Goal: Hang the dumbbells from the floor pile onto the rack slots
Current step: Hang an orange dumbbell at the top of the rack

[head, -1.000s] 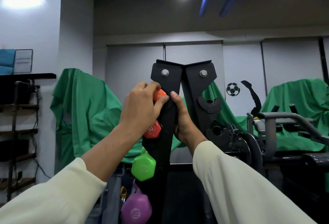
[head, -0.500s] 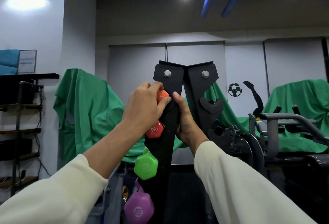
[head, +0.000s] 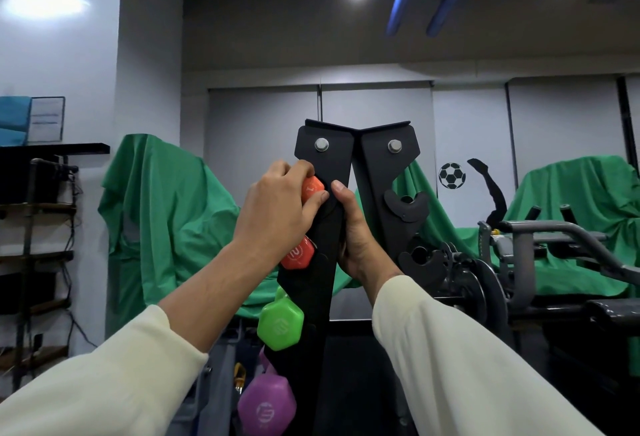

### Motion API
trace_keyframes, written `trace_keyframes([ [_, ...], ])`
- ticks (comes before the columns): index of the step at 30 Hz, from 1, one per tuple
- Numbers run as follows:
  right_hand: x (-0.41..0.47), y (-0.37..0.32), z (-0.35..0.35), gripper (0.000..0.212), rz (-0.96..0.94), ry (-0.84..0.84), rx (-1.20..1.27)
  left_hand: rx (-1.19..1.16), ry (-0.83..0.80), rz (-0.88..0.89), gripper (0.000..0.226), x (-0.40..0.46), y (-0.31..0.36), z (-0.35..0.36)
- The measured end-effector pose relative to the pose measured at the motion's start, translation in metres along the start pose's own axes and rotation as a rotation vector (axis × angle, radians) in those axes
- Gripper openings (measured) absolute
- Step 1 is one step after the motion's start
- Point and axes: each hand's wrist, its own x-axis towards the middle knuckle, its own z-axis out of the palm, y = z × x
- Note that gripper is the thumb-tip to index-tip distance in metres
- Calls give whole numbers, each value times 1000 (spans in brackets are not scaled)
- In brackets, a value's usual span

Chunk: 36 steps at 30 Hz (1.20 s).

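Small gym room, grey walls, a couple of ceiling spots on, and green sheets (head: pixel 166 214) thrown over whatever gear sits along the back wall. Dark shelf unit (head: pixel 38 228) off to the left, a soccer ball sticker (head: pixel 452 175) on the wall panel, and a grey bench machine (head: pixel 554 238) crowding the right side.

Dead centre is the black rack (head: pixel 349 165), two angled plates bolted together at the top. Its left plate is filling up: a red dumbbell (head: pixel 298 255) hangs below the top slot, then a green one (head: pixel 280 323), then a purple one (head: pixel 266 404) lowest. The slots on the right plate sit open toward the bench.

Now the hands, both in cream sleeves. The left hand (head: pixel 277 210) is curled over an orange dumbbell (head: pixel 312 187) right at the top slot of the left plate, fingers and thumb wrapped on its end, and that hand covers most of it, so I can't tell if it's seated in the slot. The right hand (head: pixel 356 235) is clamped round the edge of that same plate just beside it, thumb pointing up along the metal.
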Motion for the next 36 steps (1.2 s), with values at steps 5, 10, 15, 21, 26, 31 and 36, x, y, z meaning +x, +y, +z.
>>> trace_keyframes([
  [5, -7, -4, 3, 67, -8, 28, -49, -12, -26, -32, 49, 0, 0, -1],
  [10, -18, -12, 6, 53, -35, 190, -254, -28, -40, -77, 69, -1, 0, -3],
  [15, -27, -17, 8, 87, 34, 256, -394, -30, -31, -102, 71, -2, 4, -7],
  [21, -53, -29, 13, 52, 116, 234, -403, -79, 34, -55, 62, -11, 26, -18],
  [26, -88, -29, 2, 78, 136, 274, -434, -173, 23, -7, 59, -36, 51, -30],
  [31, -138, -15, -15, 51, 31, 265, -516, -221, -28, 6, 58, -79, 65, -36],
  [36, -187, 19, -28, 49, -111, 326, -676, -268, -78, -25, 57, -135, 67, -26],
])
